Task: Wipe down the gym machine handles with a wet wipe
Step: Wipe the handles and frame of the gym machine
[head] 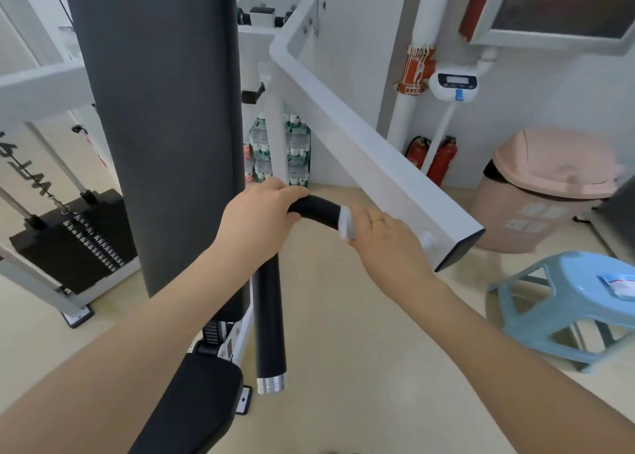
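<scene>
Here the left hand (261, 216) grips the bend of the black handle (318, 209) to steady it, while the right hand (385, 237) clamps the wet wipe (347, 225) around its far end. Wiping is underway; next, probably, slide the wipe along the grip.

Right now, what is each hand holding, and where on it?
The left hand grips the black handle at its bend. The right hand holds a white wipe wrapped around the handle's other end, near the white arm.

Your two bare forearms, no sleeves, and a thin gold ring (378, 219) on your right hand (385, 240).
</scene>
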A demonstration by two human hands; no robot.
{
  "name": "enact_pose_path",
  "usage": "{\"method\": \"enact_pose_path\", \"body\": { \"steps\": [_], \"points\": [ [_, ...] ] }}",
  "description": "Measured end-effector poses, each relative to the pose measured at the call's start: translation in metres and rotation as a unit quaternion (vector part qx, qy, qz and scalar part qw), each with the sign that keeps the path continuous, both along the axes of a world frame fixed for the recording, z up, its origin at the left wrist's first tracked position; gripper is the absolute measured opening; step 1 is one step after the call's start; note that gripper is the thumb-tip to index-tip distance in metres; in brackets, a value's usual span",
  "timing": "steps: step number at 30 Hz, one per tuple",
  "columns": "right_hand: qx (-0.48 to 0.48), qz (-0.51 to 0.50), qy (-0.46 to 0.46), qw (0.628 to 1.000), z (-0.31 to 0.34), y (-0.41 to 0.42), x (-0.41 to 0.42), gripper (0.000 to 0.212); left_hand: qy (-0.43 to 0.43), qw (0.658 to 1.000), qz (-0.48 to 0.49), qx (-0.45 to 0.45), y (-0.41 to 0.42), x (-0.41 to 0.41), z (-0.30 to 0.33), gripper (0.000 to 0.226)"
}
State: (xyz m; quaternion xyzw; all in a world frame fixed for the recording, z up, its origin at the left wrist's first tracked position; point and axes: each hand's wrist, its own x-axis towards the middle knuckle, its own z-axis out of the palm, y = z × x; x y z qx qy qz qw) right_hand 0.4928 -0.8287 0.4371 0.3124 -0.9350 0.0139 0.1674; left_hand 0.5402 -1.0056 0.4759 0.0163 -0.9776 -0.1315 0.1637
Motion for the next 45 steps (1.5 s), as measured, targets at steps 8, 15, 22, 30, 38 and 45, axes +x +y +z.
{"method": "enact_pose_path", "body": {
  "steps": [8, 15, 22, 30, 38, 45],
  "points": [
    [0.028, 0.032, 0.063, 0.997, 0.004, -0.034, -0.011, 0.042, -0.008, 1.000, 0.013, 0.020, 0.000, 0.001, 0.004, 0.037],
    [-0.008, 0.031, 0.030, 0.999, 0.005, -0.029, -0.005, 0.025, -0.030, 0.995, 0.046, 0.078, 0.003, 0.000, 0.010, 0.042],
    [0.063, 0.231, -0.066, 0.969, 0.031, -0.055, 0.005, 0.063, -0.040, 0.964, 0.089, 0.248, -0.016, 0.040, 0.007, 0.048],
    [0.084, 0.436, -0.120, 0.888, 0.030, -0.057, 0.007, 0.059, 0.044, 0.896, 0.171, 0.408, -0.018, 0.051, -0.008, 0.024],
    [0.033, 0.295, -0.082, 0.951, 0.031, -0.047, -0.018, 0.075, 0.034, 0.904, 0.187, 0.383, -0.021, 0.065, -0.020, 0.018],
    [0.038, 0.167, -0.059, 0.983, 0.024, -0.049, -0.015, 0.050, -0.012, 0.900, 0.133, 0.414, -0.016, 0.066, -0.015, 0.019]
  ]
}}
